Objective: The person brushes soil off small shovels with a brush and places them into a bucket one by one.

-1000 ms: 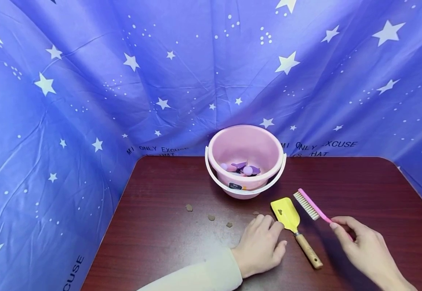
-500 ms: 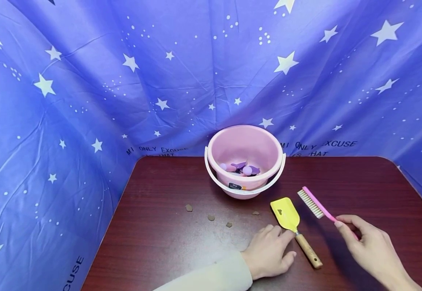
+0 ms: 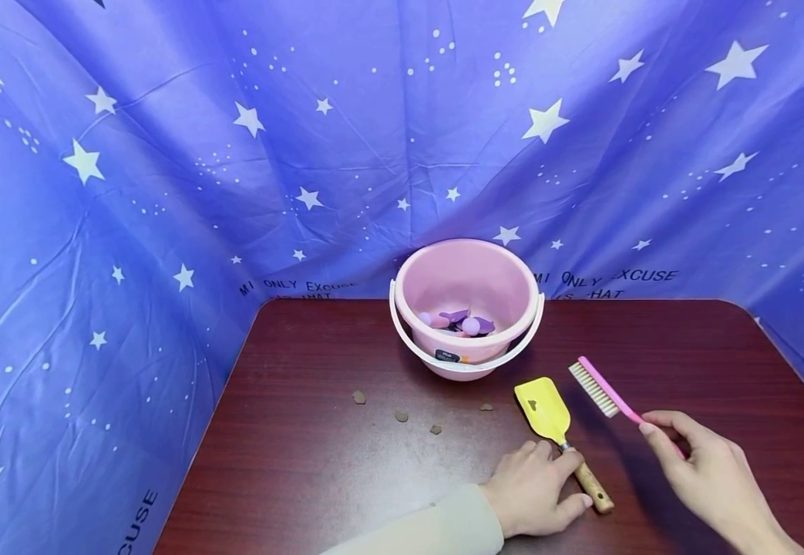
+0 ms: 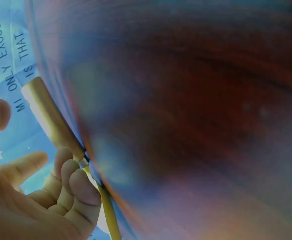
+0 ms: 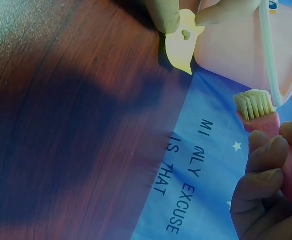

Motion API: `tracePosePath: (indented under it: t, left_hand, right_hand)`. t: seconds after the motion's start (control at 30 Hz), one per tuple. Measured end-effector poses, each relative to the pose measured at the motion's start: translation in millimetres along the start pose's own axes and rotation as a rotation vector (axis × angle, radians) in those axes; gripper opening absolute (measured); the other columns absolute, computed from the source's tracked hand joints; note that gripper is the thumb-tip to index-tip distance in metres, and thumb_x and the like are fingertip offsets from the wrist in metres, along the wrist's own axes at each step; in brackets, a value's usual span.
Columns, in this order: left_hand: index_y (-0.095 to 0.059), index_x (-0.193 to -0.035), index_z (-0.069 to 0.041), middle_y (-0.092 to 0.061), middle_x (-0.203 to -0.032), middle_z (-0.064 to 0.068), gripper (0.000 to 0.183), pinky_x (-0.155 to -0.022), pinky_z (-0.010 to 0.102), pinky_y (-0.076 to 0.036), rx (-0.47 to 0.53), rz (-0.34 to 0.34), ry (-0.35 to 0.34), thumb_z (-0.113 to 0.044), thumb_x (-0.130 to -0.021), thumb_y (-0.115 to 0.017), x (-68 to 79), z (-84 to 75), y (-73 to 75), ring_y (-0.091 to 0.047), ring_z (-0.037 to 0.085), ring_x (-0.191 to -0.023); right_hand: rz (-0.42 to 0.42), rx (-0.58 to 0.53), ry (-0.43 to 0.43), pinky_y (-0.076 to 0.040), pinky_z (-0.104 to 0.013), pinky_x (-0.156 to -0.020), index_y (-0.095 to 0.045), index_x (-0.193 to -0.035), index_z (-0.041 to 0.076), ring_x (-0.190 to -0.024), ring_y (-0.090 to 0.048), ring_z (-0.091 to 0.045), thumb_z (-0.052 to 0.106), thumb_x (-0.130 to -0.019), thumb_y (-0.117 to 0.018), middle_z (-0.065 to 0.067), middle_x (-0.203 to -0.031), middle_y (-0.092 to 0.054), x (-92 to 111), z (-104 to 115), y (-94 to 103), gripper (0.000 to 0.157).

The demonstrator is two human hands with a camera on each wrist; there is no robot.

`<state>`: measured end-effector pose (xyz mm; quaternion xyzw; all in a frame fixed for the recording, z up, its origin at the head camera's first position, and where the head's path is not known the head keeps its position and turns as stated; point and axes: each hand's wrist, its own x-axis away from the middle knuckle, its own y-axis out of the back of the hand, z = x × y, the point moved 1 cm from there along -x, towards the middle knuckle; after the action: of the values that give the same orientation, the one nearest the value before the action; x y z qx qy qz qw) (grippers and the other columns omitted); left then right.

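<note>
A yellow shovel with a wooden handle lies on the table, a small brown mark on its blade. My left hand is over the shovel's handle, fingers bent loosely and thumb spread beside it. From the left wrist view, the fingertips are right at the neck where the wooden handle meets the blade. My right hand pinches the pink handle of a brush between thumb and fingers, its pale bristles facing left above the table. In the right wrist view the brush bristles point upward.
Behind the shovel stands a pink bucket with a white carrying handle and purple and pink bits inside. Several flat brown pieces are scattered on the dark red table. A blue star-printed curtain surrounds the table's back and sides.
My left hand has slid right and toward me, from beside the shovel's blade to its handle. My right hand has shifted slightly right with the brush. The shovel stays put.
</note>
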<state>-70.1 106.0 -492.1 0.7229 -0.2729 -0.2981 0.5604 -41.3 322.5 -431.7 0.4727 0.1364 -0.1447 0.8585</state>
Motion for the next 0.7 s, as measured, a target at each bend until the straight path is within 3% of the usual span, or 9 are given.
tracePosePath:
  t: [0.33,0.5,0.7]
  left_hand:
    - [-0.051,-0.128,-0.041,-0.058,-0.101,-0.009,0.055,-0.059,0.023,-0.04,0.007,0.051,0.04,-0.073,-0.086,-0.038,-4.3,-5.5,-8.0,-0.056,0.006,-0.089]
    - [-0.053,-0.12,-0.039,-0.058,-0.098,-0.009,0.051,-0.056,0.023,-0.038,0.006,0.031,0.043,-0.073,-0.084,-0.04,-5.4,-5.5,-9.2,-0.055,0.005,-0.085]
    - [-0.052,-0.121,-0.04,-0.057,-0.098,-0.009,0.053,-0.054,0.023,-0.036,0.014,0.074,0.062,-0.075,-0.081,-0.046,-6.8,-6.5,-7.6,-0.054,0.005,-0.08]
  right_hand:
    - [0.002,-0.009,0.002,-0.028,-0.019,-0.052,-0.067,-0.101,0.017,-0.055,-0.04,0.001,0.017,-0.088,-0.067,0.014,-0.068,-0.053,-0.5,3.0,-3.5,0.013]
    - [0.006,-0.006,0.002,-0.027,-0.019,-0.052,-0.067,-0.1,0.017,-0.054,-0.04,0.001,0.018,-0.088,-0.068,0.014,-0.068,-0.053,-0.2,2.5,-5.5,0.013]
    - [0.007,-0.002,-0.001,-0.027,-0.019,-0.051,-0.067,-0.101,0.017,-0.053,-0.039,0.0,0.018,-0.088,-0.068,0.014,-0.067,-0.052,0.4,0.8,-5.1,0.013]
